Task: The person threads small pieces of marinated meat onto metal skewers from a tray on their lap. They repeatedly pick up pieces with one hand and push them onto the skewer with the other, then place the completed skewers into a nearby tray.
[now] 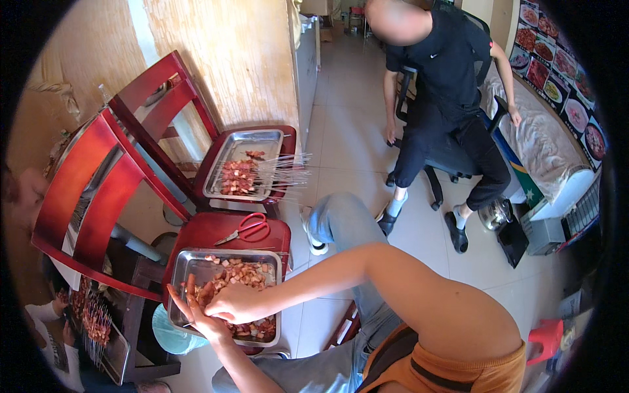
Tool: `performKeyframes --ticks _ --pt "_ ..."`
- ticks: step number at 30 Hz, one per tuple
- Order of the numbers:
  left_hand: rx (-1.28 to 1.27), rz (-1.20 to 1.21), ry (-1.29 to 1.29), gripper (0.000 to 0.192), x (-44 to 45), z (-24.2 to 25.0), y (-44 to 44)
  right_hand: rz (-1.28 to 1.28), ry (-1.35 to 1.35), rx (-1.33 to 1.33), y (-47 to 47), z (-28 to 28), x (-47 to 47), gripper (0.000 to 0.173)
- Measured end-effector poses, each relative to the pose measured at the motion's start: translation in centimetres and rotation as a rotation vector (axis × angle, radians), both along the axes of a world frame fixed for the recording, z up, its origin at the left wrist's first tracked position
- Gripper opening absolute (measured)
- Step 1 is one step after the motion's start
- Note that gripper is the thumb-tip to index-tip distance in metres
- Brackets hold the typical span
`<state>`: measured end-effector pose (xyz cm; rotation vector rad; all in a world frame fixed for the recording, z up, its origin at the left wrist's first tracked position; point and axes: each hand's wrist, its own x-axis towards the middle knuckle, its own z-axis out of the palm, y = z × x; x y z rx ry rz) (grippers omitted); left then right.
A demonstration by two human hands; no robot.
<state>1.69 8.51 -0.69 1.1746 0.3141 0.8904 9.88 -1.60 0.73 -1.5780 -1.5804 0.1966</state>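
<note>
Over a steel tray [276,304] of diced raw meat [241,275], my two hands meet at the near left side. My left hand [199,307] has its fingers stretched and spread, with reddish smears on them; its thumb and palm are partly hidden. My right hand [241,303] is curled, its fingertips against the left palm. A short thin metal end, seemingly of a skewer [186,324], pokes out at the left hand's edge, in line with the right fingertips. The tray rests on a red wooden chair [196,231]. Red-handled scissors [250,228] lie behind it.
A second red chair [290,135] bears a steel tray [221,147] with meat skewers [238,177], their metal ends overhanging its right side. A teal-lined bin [172,331] stands below left. Another person sits opposite on an office chair [442,159]; someone at lower left is beside more skewers [96,319].
</note>
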Motion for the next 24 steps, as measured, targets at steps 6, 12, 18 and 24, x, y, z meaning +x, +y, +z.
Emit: performKeyframes --ticks 6,12,18,24 --pt "0.034 -0.020 -0.011 0.069 0.1 0.5 -0.7 -0.049 -0.159 0.033 -0.5 0.0 -0.3 0.014" --pt "0.077 -0.007 0.035 0.073 -0.3 0.0 0.7 -0.037 -0.346 0.020 0.4 0.1 0.0 0.012" --pt "0.144 -0.036 0.072 0.077 0.0 -1.0 1.4 0.002 -0.382 0.076 -0.2 -0.2 0.9 0.013" --pt "0.217 -0.046 0.098 0.077 -0.2 -1.1 0.5 0.033 -0.509 0.009 -1.1 -0.3 1.3 0.011"
